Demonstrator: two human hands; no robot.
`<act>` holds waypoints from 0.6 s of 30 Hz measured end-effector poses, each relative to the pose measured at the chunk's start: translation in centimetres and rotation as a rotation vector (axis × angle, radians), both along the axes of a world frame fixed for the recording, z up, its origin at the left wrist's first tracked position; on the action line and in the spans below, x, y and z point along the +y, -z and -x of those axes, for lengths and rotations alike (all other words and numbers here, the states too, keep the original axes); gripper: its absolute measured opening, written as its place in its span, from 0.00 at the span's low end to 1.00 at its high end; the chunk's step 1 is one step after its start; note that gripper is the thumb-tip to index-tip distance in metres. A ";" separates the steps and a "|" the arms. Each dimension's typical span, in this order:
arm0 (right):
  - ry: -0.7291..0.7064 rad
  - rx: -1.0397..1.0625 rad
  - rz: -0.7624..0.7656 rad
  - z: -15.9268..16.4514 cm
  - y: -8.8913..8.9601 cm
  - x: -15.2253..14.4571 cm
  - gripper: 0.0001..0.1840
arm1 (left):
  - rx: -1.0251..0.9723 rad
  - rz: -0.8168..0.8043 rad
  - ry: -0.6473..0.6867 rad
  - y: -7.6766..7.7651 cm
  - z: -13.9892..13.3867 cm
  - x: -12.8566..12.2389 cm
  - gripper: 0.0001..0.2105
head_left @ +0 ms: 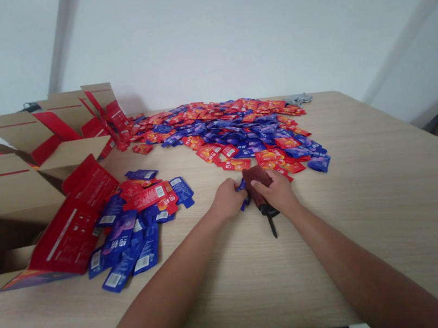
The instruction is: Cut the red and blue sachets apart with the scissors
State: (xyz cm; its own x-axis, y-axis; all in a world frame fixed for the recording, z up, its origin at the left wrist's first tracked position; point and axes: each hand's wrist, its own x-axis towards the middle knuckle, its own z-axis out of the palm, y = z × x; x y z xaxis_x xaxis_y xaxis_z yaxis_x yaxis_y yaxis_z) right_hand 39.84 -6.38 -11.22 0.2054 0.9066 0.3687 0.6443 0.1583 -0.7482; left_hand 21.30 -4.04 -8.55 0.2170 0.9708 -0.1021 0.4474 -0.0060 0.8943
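Pinching one blue packet [245,204], the left hand's fingers [237,195] are sitting beside one brown tool [257,175], which the right hand's fingers [268,191] are clasping.

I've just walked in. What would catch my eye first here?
Probably the broad spread of red, orange and blue packets across the far side of the table. Next, the open cardboard boxes with red flaps crowding the left. Then, at the middle, the right hand gripping a dark brown object, beside the left hand holding a blue packet.
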 end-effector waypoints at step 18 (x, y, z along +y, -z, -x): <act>-0.378 -0.129 -0.066 3.3 -1.4 -2.2 0.08 | -0.878 0.459 0.235 0.6 3.1 -1.9 0.27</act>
